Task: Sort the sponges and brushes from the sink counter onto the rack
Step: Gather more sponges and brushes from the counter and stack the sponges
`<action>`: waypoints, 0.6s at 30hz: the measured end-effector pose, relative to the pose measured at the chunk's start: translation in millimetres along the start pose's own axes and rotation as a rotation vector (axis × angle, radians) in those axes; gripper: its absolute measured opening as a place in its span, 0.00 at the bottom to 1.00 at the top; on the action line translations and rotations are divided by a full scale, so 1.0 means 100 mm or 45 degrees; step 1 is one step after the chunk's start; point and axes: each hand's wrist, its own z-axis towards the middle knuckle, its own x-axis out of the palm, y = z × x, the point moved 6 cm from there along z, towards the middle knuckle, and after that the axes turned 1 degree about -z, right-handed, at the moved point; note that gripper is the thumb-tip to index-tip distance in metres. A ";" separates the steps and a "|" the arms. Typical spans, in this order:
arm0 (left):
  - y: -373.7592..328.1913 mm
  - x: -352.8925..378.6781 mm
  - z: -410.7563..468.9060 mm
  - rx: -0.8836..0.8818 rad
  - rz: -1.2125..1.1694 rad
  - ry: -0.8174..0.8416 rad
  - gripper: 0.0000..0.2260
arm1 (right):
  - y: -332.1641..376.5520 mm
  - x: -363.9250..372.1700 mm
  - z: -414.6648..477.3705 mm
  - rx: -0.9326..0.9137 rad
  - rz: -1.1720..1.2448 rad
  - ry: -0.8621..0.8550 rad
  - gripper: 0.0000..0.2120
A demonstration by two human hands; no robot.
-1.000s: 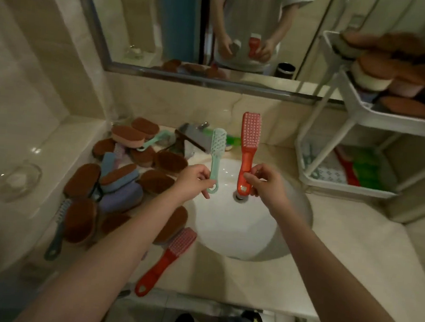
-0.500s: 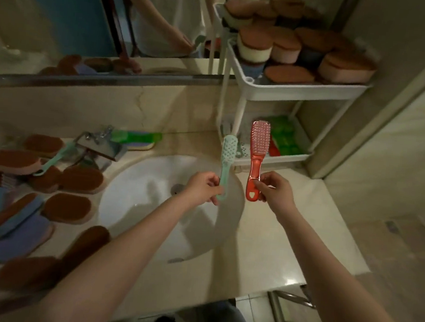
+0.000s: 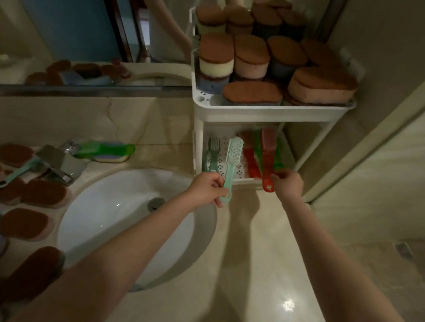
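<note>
**A:** Where do the brushes sit against the grips?

**B:** Both are at the white rack (image 3: pixel 269 112), which stands at the back of the worktop (image 3: pixel 249 254), right of the mirror (image 3: pixel 64 19). The teal brush (image 3: pixel 230 167) points away from the person. Its head lies over the rack's lower shelf (image 3: pixel 221 161) and its handle end sticks out towards the person past the shelf's front rim. The left hand (image 3: pixel 207 188) has its grip clamped round that handle. The red brush (image 3: pixel 268 160) runs the same way, head in among the brushes on the shelf. The right hand (image 3: pixel 286 184) pinches its handle near the holed end, so that grip is closed on it too.

**A:** And the arms?

**B:** Both bare forearms reach forward, the left across the right edge of the sink (image 3: pixel 114 216) and the right over bare worktop. The hands are held near each other but apart, knuckles up.

**A:** What's around them?

**B:** The top tray is packed with stacked brown-topped sponges (image 3: pixel 251 56). The lower shelf holds grey-green brushes (image 3: pixel 213 153) just left of the teal one, and a red brush (image 3: pixel 249 156) and a green brush (image 3: pixel 258 149) between the two held ones. Loose sponges (image 3: pixel 41 193) cover the worktop left of the sink. The tap (image 3: pixel 60 160) is there too, with a teal brush (image 3: pixel 17 172) beside it and a green brush (image 3: pixel 104 149) behind it. Nothing lies between the hands and the shelf.
</note>
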 end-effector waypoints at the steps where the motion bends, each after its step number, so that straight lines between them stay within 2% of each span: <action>1: 0.00 0.01 0.04 -0.010 0.004 -0.012 0.07 | 0.02 -0.02 0.09 0.004 -0.049 0.005 0.12; 7: 0.05 0.05 0.16 -0.062 -0.004 -0.061 0.09 | 0.04 -0.02 0.44 0.053 -0.286 0.045 0.11; 15: 0.06 0.06 0.15 -0.093 -0.022 -0.087 0.08 | 0.13 0.10 0.49 0.070 -0.599 -0.041 0.10; 18: 0.06 0.07 0.12 -0.106 -0.043 -0.087 0.09 | 0.15 0.08 0.49 0.033 -0.612 -0.061 0.12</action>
